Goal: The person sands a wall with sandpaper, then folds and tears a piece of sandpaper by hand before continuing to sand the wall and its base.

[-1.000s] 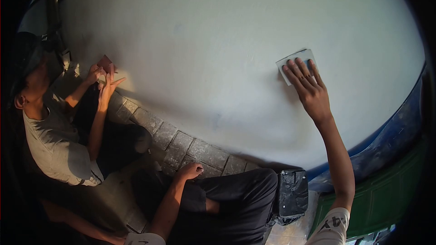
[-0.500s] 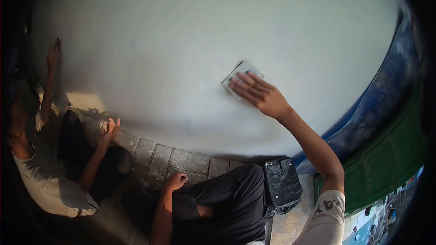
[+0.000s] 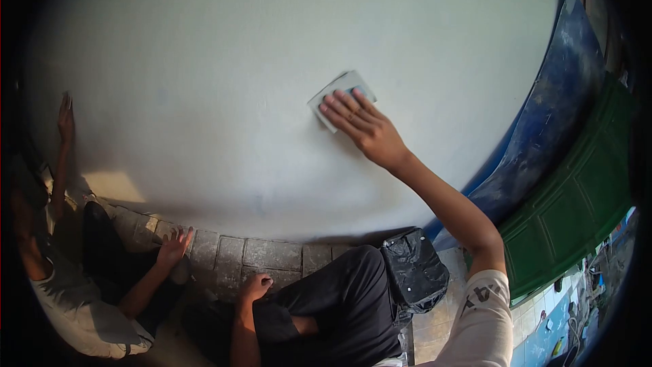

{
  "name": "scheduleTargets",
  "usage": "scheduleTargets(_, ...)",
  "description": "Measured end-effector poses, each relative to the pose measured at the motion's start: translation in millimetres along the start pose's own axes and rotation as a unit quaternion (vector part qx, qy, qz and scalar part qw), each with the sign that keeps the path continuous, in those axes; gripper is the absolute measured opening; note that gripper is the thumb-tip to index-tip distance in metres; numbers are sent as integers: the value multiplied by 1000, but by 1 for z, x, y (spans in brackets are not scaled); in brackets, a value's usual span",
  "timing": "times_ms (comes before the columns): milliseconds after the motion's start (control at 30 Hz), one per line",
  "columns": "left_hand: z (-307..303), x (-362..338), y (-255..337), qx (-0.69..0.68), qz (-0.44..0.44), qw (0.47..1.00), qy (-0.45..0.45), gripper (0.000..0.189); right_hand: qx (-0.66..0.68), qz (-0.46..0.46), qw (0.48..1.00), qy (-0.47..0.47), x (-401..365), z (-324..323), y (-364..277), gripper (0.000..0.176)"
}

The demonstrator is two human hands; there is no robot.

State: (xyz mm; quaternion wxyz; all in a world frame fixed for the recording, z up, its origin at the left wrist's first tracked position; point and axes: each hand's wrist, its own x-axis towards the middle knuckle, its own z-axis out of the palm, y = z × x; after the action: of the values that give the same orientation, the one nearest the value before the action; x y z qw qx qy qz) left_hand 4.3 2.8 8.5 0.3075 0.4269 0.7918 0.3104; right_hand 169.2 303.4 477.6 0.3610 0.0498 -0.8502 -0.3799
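My right hand (image 3: pixel 363 126) lies with its fingers spread over a pale sheet of sandpaper (image 3: pixel 367 83), pressing it flat to the whitish wall (image 3: pixel 224 47). The sheet sits tilted, and a dark edge shows along its upper left. A ring is on one finger. Low in the view, my left hand (image 3: pixel 255 287) rests by my dark-trousered leg (image 3: pixel 333 278), its fingers curled in; I see nothing in them, though the palm is hidden.
At left another person (image 3: pixel 88 312) sits by the wall, one hand (image 3: pixel 66 122) raised against it, the other (image 3: pixel 174 246) held open. A black plastic-covered object (image 3: pixel 414 268) stands beside my knee. Blue sheeting (image 3: pixel 536 136) and a green panel (image 3: pixel 570 211) line the right. Grey paving (image 3: pixel 258 255) borders the wall.
My right hand and the sandpaper have slid upward along the wall, as the view shifted. My left hand stays by my leg. The other person's raised hand sits lower in view.
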Motion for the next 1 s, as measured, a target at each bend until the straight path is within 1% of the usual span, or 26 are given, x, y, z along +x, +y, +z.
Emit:
scheduleTargets(33, -3, -4, 5, 4, -1, 1000, -1, 26, 34, -75, 996, -18, -5, 5, -7, 52)
scheduleTargets(67, -3, -7, 11, 6, -18, 1000, -1, 26, 50, -119, 991, -44, -11, 17, -11, 53)
scheduleTargets(100, -8, -7, 17, 8, -33, 999, 1, 26, 50, -98, 993, -38, -9, 13, -6, 53)
scheduleTargets(133, -9, -3, 11, 11, -32, 999, 2, 26, 50, -79, 995, -33, -6, 9, 0, 53)
scheduleTargets(167, -5, 0, 4, 0, -21, 1000, 7, 27, 51, -80, 995, -34, -5, 4, -1, 53)
scheduleTargets(233, 0, -1, 0, -19, -14, 1000, 1, 27, 12, 26, 1000, -9, -1, -4, -2, 52)
scheduleTargets(267, 1, 2, -1, -17, -13, 1000, 1, 27, 43, -10, 999, -14, -5, 5, -10, 52)
scheduleTargets(333, 2, 2, -3, 3, -16, 1000, 1, 24, 92, -119, 987, -57, -14, 17, -20, 53)
scheduleTargets(367, -1, 2, -5, 9, -15, 1000, -1, 24, 92, -114, 988, -56, -18, 19, -19, 53)
scheduleTargets(433, -4, -1, 7, -23, -32, 999, -7, 28, 131, 19, 991, -17, -10, 1, -16, 43)
scheduleTargets(467, -1, -2, 10, -30, -33, 999, -8, 28, 134, 13, 991, -21, -9, -5, -26, 43)
scheduleTargets(500, -1, -1, 6, -31, -20, 999, -1, 28, 288, 165, 943, -1, -10, -12, -48, 39)
scheduleTargets(533, -2, 0, 1, -28, -8, 1000, 4, 28, 428, 313, 848, 18, -14, -19, -67, 35)
scheduleTargets(567, 2, 2, -5, -41, -16, 999, -8, 28, 531, 383, 756, -9, -20, -26, -81, 36)
scheduleTargets(600, -3, -4, 6, -39, -17, 999, -5, 27, 540, 384, 749, -17, -28, -20, -95, 36)
scheduleTargets(633, -9, -8, 18, -38, -21, 999, -4, 26, 641, 451, 621, 3, -39, -9, -112, 36)
scheduleTargets(667, -8, -7, 16, -50, 1, 999, -12, 24, 721, 510, 469, 23, -48, -1, -128, 37)
scheduleTargets(700, -9, -6, 13, -59, 24, 998, -19, 23, 763, 519, 383, 33, -53, 3, -140, 37)
scheduleTargets(733, -9, -7, 12, -48, 20, 998, -18, 22, 768, 524, 368, 29, -57, 7, -152, 37)
scheduleTargets(800, -8, -8, 6, -35, 7, 999, -16, 22, 805, 556, 200, 45, -64, 19, -172, 36)
scheduleTargets(833, -5, -6, 1, -40, 10, 999, -14, 22, 814, 553, 172, 37, -71, 27, -180, 38)
scheduleTargets(867, -5, -4, 1, -45, 16, 999, -10, 22, 815, 553, 167, 35, -79, 37, -188, 38)
scheduleTargets(933, -7, -5, 8, -71, 7, 997, -9, 22, 837, 538, 92, 23, -93, 50, -202, 40)
scheduleTargets(1000, -8, -3, 12, -96, -6, 995, -15, 23, 842, 534, 78, 8, -104, 56, -210, 40)
